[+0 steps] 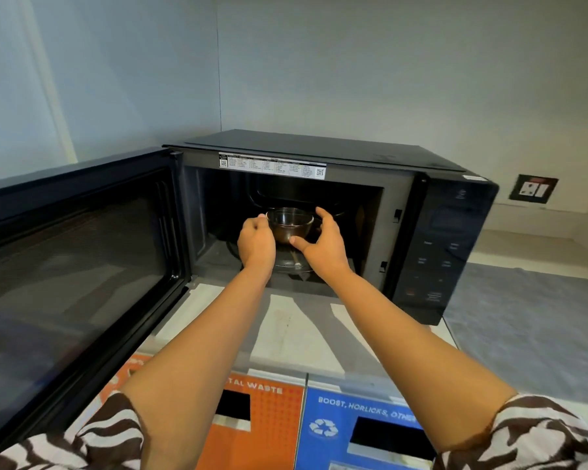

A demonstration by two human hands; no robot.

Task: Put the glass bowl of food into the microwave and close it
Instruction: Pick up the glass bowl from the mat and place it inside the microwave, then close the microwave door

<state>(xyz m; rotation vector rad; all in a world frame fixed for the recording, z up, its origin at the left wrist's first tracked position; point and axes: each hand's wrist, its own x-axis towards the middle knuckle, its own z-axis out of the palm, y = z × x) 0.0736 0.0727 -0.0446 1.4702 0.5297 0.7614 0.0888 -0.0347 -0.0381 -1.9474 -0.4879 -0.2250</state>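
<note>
The black microwave point(448, 232) stands on the counter with its door point(75, 259) swung wide open to the left. Inside the cavity, a clear glass bowl point(290, 222) with dark food is over the glass turntable point(287, 264); I cannot tell if it rests on it. My left hand point(256, 244) pinches the bowl's left rim with curled fingers. My right hand point(325, 244) cups the bowl's right side, thumb against its lower front and fingers spread around the rim. Both forearms reach in through the opening.
Below the counter edge are an orange waste bin panel point(262, 422) and a blue recycling bin panel point(364, 432). A wall socket point(533, 188) sits to the microwave's right. The counter top point(523, 327) extends to the right, and the microwave backs into a wall corner.
</note>
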